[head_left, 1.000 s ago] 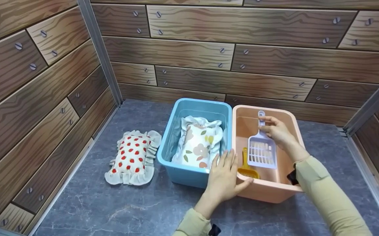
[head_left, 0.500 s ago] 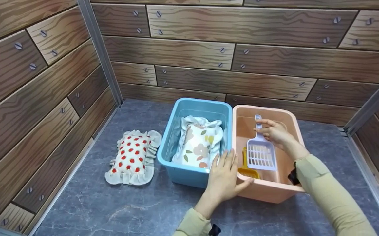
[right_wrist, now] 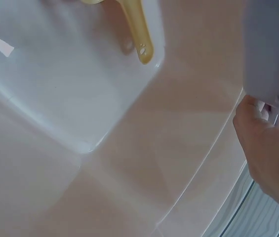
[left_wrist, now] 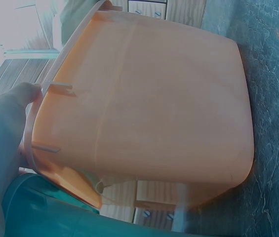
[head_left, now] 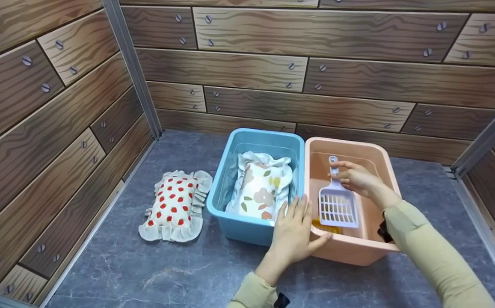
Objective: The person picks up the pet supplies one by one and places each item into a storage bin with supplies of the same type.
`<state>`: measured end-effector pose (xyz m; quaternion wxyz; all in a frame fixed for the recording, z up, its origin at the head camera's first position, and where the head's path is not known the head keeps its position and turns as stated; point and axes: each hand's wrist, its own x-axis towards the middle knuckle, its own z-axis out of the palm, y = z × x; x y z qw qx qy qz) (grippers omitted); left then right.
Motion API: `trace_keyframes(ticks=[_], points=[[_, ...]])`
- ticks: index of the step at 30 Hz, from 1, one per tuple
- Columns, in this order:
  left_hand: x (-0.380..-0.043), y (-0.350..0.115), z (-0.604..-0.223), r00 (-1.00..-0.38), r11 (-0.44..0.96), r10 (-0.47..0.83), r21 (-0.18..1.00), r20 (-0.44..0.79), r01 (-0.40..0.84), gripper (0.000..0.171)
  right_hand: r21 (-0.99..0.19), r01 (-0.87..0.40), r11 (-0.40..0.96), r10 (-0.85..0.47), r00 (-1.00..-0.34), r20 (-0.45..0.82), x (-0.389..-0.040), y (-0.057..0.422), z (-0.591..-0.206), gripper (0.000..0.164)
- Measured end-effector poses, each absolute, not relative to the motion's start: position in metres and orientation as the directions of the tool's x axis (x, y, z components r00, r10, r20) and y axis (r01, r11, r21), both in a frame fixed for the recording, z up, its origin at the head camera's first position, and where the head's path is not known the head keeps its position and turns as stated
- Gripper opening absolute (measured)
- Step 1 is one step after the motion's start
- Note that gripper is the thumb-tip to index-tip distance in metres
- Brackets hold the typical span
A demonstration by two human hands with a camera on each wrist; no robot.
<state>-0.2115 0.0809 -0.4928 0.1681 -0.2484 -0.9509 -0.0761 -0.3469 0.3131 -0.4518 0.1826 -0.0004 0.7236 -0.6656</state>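
In the head view, my right hand [head_left: 358,179] pinches the handle of a lavender slotted litter scoop [head_left: 335,185]. The scoop points head-down over the inside of a peach plastic bin [head_left: 350,252]. A smaller yellow scoop [head_left: 327,227] lies in that bin, partly covered by the lavender one; the right wrist view shows the yellow scoop's handle [right_wrist: 139,34] on the bin floor. My left hand [head_left: 292,233] rests with straight fingers across the adjoining rims of the peach bin and a blue bin [head_left: 243,231]. In the left wrist view, that thumb touches the peach rim [left_wrist: 38,106].
Inside the blue bin lies a frilled floral pillow [head_left: 259,192]. A frilled strawberry-print pillow [head_left: 172,205] sits on the dark marbled surface [head_left: 144,273] left of it. Wood-patterned walls [head_left: 247,34] enclose the back and sides.
My right hand has lowered the lavender scoop slightly toward me and leftward, so it covers more of the yellow scoop. The left hand stays in place.
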Motion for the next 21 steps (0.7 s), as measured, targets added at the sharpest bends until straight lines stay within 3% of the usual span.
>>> trace_keyframes(ticks=[15,21], points=[[-0.212,0.0806,-0.4949,-0.81,0.863,0.446,0.059,0.38,0.502,0.088,-0.951,0.283,0.125,-0.26,-0.916,-0.306,-0.3488,0.3115,-0.4552,0.03],[-0.2122,0.0809,-0.4964,-0.8,0.86,0.444,0.057,0.403,0.507,0.088,-0.94,0.305,0.15,-0.269,-0.903,-0.336,-0.3485,0.3106,-0.4573,0.039]])
